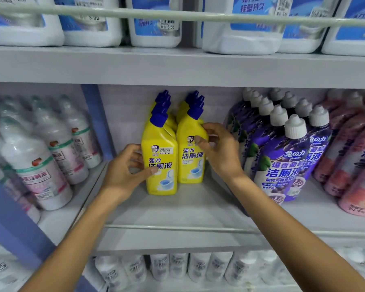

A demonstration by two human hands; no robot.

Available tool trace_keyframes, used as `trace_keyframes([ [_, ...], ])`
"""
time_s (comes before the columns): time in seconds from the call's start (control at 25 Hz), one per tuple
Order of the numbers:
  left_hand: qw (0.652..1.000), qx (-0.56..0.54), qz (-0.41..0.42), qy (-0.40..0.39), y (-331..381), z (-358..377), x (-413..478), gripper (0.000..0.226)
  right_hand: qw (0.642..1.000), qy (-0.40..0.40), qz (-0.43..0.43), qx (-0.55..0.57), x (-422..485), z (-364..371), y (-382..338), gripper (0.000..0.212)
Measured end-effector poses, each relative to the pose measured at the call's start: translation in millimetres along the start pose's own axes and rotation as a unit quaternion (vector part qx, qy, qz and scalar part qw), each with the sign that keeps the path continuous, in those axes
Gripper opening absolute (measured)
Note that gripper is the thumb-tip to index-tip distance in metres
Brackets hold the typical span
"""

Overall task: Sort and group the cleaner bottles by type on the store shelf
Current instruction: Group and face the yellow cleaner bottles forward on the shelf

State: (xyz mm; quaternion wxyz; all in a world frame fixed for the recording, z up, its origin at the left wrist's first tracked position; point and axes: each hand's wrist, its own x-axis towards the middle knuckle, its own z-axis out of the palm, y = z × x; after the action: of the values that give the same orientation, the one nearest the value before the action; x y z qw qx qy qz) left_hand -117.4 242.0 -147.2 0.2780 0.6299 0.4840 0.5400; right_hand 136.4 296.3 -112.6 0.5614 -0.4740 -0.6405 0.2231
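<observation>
Grip L (122,173) curled round front-left yellow btl (159,144); grip R (221,150) holds right yellow btl (188,165)

yellow bottles (159,163), dark blue caps (159,118); purple bottles (282,165), white caps (295,126); pink bottles (354,165); white bottles (36,163), pink labels, green bands; shelf (177,209) grey.

The left forearm (76,230), at seven o'clock, and the right forearm (282,224), at five o'clock, are slim and bare. The left hand (122,175) and right hand (221,152) are bare too, with short nails.
</observation>
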Motion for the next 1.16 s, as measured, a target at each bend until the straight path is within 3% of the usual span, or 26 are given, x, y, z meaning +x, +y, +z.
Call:
trace_keyframes([
  [0.16,1.0,0.013,-0.011,-0.003,6.2,-7.7,0.5,0.05,0.999,-0.019,0.019,0.019,3.3,-3.8,-2.9,0.03],
  [0.28,0.991,-0.059,0.002,0.117,28.4,-18.5,23.9,0.027,0.996,0.057,0.032,0.052,22.5,-9.4,-14.0,0.025],
  [0.36,0.986,-0.08,-0.002,0.149,51.5,-20.1,56.1,0.012,0.994,0.093,0.037,0.035,50.6,-9.6,-24.3,0.024],
  [0.52,0.998,-0.042,-0.035,0.019,96.5,-2.2,109.4,0.007,0.988,-0.027,0.143,0.047,95.2,-6.4,-46.9,0.021],
  [0.64,0.995,-0.009,-0.096,-0.038,110.1,0.3,128.1,0.019,0.98,-0.105,0.166,-0.032,101.1,-9.6,-53.9,0.035],
  [0.8,0.989,-0.022,-0.141,-0.039,109.4,-0.3,135.6,0.021,0.979,-0.122,0.166,0.01,98.1,-12.6,-58.6,0.033],
  [1.16,0.988,-0.05,-0.142,-0.044,99.3,-16.9,135.0,0.016,0.973,-0.137,0.182,0.045,97.3,-5.1,-59.5,0.034],
])
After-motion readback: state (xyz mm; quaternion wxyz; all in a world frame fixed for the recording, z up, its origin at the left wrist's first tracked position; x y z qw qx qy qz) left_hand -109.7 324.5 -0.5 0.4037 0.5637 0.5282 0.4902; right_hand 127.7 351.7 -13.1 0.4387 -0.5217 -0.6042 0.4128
